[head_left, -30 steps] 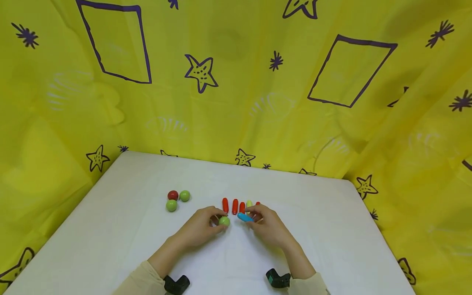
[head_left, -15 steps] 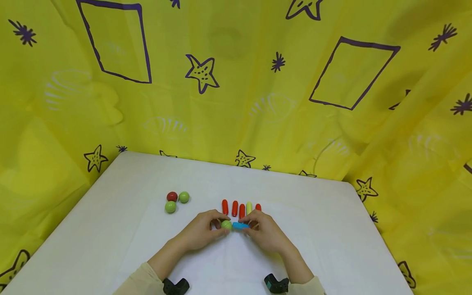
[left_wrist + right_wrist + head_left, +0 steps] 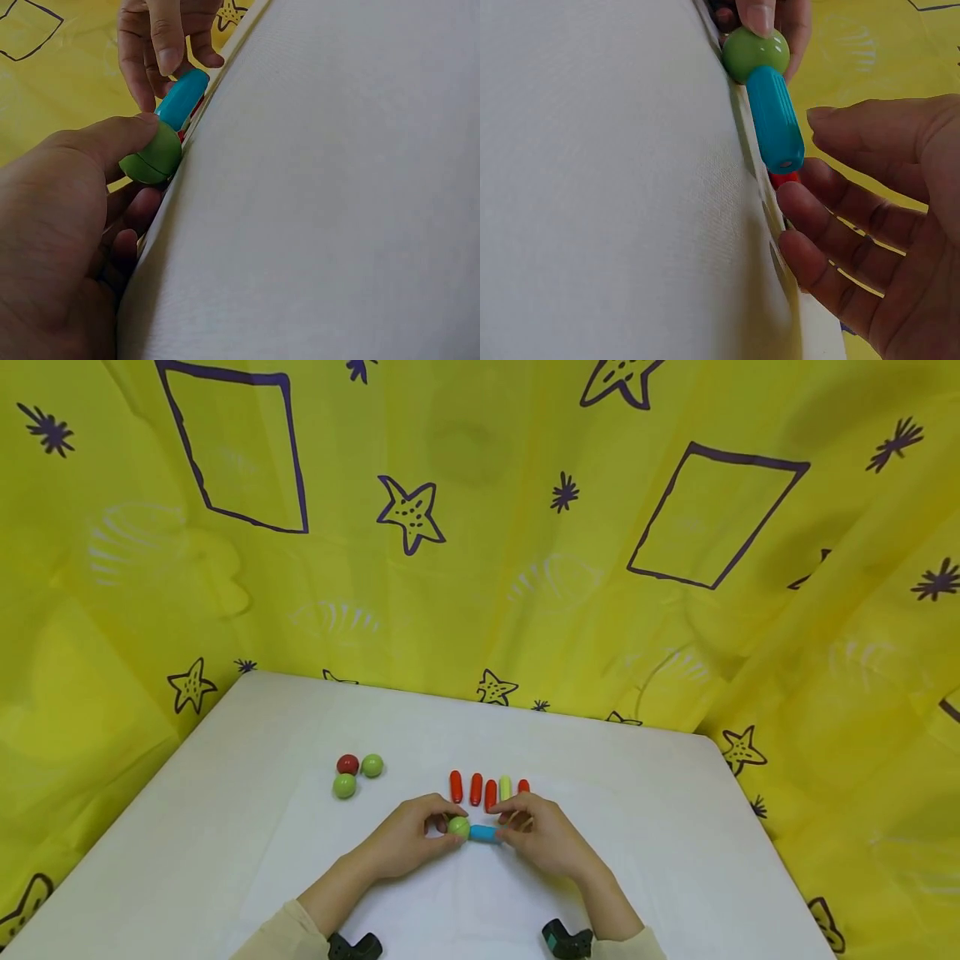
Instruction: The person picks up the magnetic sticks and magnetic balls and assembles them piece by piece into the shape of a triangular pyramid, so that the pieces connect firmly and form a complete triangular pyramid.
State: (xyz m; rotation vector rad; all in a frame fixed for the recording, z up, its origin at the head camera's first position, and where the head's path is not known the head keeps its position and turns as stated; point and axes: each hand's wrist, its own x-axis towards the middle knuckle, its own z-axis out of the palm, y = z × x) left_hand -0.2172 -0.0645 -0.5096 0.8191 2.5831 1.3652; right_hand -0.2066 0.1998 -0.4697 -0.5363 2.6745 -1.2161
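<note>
Pinching green ball [image 3: 458,827] left hand [image 3: 408,839], blue stick [image 3: 483,833] touching.

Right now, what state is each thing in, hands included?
left hand: grips green ball
green ball: held, touching blue rod's end
blue rod: level, at right hand's fingertips
right hand: fingers loosely curved
loose balls: clustered, resting
rods in row: lying side by side
</note>
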